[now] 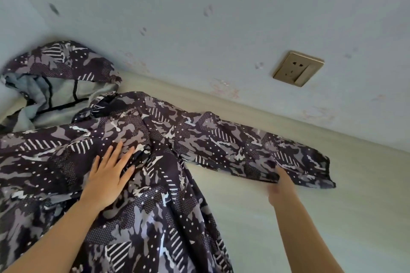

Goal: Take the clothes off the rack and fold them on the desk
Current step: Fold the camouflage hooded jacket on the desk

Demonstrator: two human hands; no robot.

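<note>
A dark purple and grey camouflage hooded jacket [137, 184] lies spread on the pale desk [321, 195], its hood [62, 73] at the back left against the wall. My left hand [108, 175] lies flat with straight fingers on the jacket's chest near the shoulder. The jacket's right sleeve [255, 150] stretches out to the right along the desk. My right hand [280, 186] holds the sleeve's lower edge near the cuff, with its fingers tucked under the cloth and hidden.
A light blue wall [199, 17] runs along the back of the desk, with a brass-coloured socket plate [298, 68] on it to the right. Bare desk surface shows to the right of and below the sleeve.
</note>
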